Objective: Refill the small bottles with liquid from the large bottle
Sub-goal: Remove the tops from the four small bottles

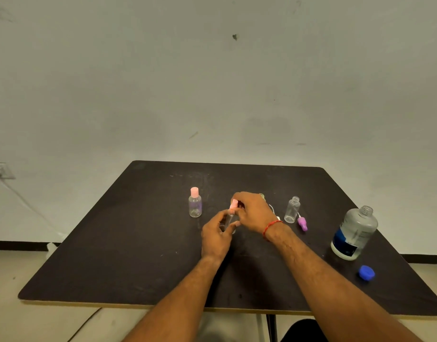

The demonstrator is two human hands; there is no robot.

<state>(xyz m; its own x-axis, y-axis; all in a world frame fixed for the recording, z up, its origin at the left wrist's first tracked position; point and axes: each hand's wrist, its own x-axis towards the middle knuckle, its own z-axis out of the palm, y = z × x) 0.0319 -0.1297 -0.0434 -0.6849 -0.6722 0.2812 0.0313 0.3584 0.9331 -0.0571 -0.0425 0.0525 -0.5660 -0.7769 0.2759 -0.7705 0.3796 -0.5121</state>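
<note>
Slim clear bottle [229, 219] stands on the tabletop [138, 243], well left of the uncapped large bottle [353, 233]. Left hand [216, 234] wraps its body; right hand [254, 212] pinches its pink cap [233, 204]. Judged light, thin-walled, tippy: hold low, twist gently.

Large bottle [354, 234] label seemingly illegible.

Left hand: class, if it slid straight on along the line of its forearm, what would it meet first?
The slim bottle that the left hand already grips; past that, probably the right hand at the pink top. Depth is unclear.
</note>
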